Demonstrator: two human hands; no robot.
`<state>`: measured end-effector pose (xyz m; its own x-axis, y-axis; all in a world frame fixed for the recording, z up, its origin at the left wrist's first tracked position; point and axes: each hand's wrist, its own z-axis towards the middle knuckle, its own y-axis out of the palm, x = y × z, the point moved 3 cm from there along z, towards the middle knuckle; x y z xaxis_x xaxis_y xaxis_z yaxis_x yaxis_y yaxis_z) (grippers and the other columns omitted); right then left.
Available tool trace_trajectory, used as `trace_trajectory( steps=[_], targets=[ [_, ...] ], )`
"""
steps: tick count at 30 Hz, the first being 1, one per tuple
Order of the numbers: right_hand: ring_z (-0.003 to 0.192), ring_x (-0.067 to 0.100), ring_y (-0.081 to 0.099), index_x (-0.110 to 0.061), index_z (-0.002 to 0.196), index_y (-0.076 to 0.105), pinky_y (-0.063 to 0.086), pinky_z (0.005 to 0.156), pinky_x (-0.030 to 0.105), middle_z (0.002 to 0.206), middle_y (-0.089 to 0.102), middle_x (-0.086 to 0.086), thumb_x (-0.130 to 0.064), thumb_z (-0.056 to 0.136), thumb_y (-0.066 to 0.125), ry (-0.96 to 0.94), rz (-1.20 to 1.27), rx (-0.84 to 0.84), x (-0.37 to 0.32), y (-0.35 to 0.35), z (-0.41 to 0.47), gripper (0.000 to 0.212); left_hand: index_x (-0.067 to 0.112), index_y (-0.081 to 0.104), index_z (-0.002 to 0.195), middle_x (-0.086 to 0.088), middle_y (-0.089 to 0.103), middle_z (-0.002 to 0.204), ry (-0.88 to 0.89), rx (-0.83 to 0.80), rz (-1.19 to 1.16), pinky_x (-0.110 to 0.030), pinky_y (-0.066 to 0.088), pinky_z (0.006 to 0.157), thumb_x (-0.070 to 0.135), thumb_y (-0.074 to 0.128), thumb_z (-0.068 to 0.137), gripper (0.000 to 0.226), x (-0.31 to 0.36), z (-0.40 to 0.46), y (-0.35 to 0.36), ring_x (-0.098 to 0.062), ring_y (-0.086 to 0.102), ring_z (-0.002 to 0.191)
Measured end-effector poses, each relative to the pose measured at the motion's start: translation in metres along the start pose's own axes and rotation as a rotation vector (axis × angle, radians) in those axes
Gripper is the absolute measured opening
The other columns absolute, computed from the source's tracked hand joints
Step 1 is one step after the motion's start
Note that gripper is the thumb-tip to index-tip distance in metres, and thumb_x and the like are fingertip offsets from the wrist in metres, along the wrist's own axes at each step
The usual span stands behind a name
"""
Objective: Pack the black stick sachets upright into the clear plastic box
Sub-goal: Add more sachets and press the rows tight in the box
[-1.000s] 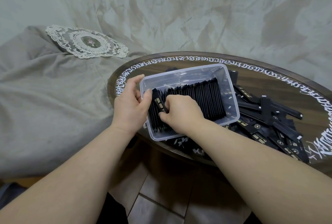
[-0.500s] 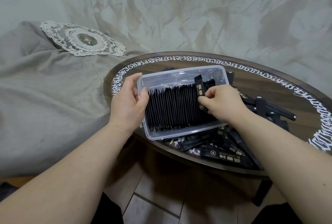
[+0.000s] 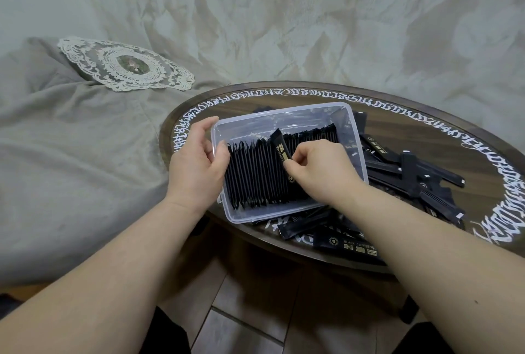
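A clear plastic box sits tilted on the round dark table, holding a dense row of black stick sachets standing on edge. My left hand grips the box's left wall, thumb inside against the row's end. My right hand pinches one black sachet with gold print that sticks up out of the middle of the row. Loose black sachets lie piled on the table to the right of the box and under its front edge.
The round wooden table has a white lettered rim and reaches past the right edge. A grey cushion with a lace doily lies to the left. Draped pale fabric fills the back. Tiled floor shows below the table's near edge.
My right hand moved left from the row's right part to its middle, with the gold-printed sachet in its fingers. My left hand stayed on the box's left wall.
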<state>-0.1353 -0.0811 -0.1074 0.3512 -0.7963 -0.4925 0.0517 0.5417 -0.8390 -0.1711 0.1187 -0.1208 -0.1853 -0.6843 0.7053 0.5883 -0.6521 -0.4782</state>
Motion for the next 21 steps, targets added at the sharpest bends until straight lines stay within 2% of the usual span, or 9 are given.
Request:
trace_trajectory(
  steps=[3,6,8,10,11,14,17,19,21],
  targets=[
    [0.077,0.017,0.059,-0.017,0.079,0.069,0.044,0.069,0.028,0.07,0.063,-0.006,-0.033,0.089,0.06,-0.017,0.03,0.054,-0.003,-0.004,0.002,0.021,0.024,0.051,0.128,0.008,0.047,0.063,0.001,-0.003,0.001,-0.024,0.036,0.066,0.017,0.056,0.092,0.038,0.001,-0.001,-0.001,-0.005,0.048,0.06],
    [0.065,0.014,0.054,-0.02,0.083,0.071,0.038,0.062,0.028,0.056,0.054,-0.01,-0.027,0.089,0.06,-0.001,0.129,0.148,0.0,-0.015,0.007,0.014,0.022,0.052,0.128,0.008,0.046,0.061,0.003,0.003,0.008,-0.021,0.032,0.064,0.015,0.056,0.091,0.037,0.002,0.0,-0.002,-0.001,0.049,0.06],
    [0.06,0.013,0.06,-0.022,0.079,0.068,0.049,0.068,0.028,0.057,0.062,-0.004,-0.021,0.088,0.057,0.031,0.251,0.149,0.006,-0.019,0.009,0.014,0.021,0.053,0.128,0.008,0.045,0.06,0.004,0.003,0.016,-0.018,0.033,0.061,0.015,0.056,0.091,0.038,0.003,0.001,-0.002,0.001,0.049,0.061],
    [0.058,0.011,0.065,-0.019,0.074,0.066,0.055,0.074,0.041,0.06,0.067,0.001,-0.021,0.087,0.055,0.072,0.387,0.123,0.012,-0.02,0.008,0.017,0.021,0.053,0.128,0.008,0.045,0.061,0.005,0.001,0.015,-0.012,0.035,0.061,0.015,0.056,0.091,0.038,0.004,0.001,-0.002,0.003,0.049,0.061],
    [0.055,0.008,0.065,-0.017,0.073,0.066,0.055,0.075,0.043,0.059,0.066,0.001,-0.022,0.087,0.056,0.083,0.413,0.113,0.014,-0.02,0.006,0.019,0.022,0.053,0.128,0.008,0.046,0.061,0.005,0.0,0.013,-0.013,0.034,0.06,0.015,0.056,0.091,0.038,0.004,0.001,-0.003,0.003,0.049,0.061],
    [0.059,0.006,0.058,-0.023,0.073,0.062,0.049,0.07,0.027,0.06,0.061,-0.006,-0.02,0.087,0.06,0.036,0.304,0.12,0.014,-0.017,0.005,0.014,0.022,0.052,0.128,0.008,0.046,0.062,0.008,0.0,0.018,-0.011,0.034,0.061,0.016,0.056,0.091,0.038,0.006,0.001,-0.003,0.003,0.049,0.062],
    [0.07,0.009,0.053,-0.028,0.094,0.056,0.036,0.063,0.019,0.069,0.058,-0.009,-0.017,0.086,0.062,-0.005,0.236,0.119,0.009,-0.012,0.006,0.016,0.022,0.053,0.128,0.008,0.045,0.061,0.015,0.001,0.025,-0.005,0.034,0.063,0.015,0.056,0.091,0.038,0.008,0.0,-0.004,0.003,0.049,0.062],
    [0.076,0.009,0.055,-0.026,0.117,0.055,0.033,0.066,0.019,0.072,0.062,-0.01,-0.019,0.087,0.064,-0.008,0.212,0.111,0.004,-0.007,0.008,0.032,0.022,0.052,0.128,0.008,0.045,0.061,0.015,-0.002,0.025,-0.005,0.035,0.062,0.016,0.056,0.091,0.038,0.008,0.0,-0.004,0.003,0.049,0.061],
    [0.085,0.01,0.057,-0.022,0.125,0.056,0.033,0.072,0.019,0.076,0.063,-0.011,-0.023,0.088,0.064,-0.008,0.157,0.101,0.0,-0.004,0.009,0.039,0.023,0.052,0.128,0.008,0.045,0.06,0.012,-0.007,0.021,-0.006,0.035,0.062,0.016,0.056,0.091,0.038,0.008,0.0,-0.005,0.002,0.049,0.061]
  ],
)
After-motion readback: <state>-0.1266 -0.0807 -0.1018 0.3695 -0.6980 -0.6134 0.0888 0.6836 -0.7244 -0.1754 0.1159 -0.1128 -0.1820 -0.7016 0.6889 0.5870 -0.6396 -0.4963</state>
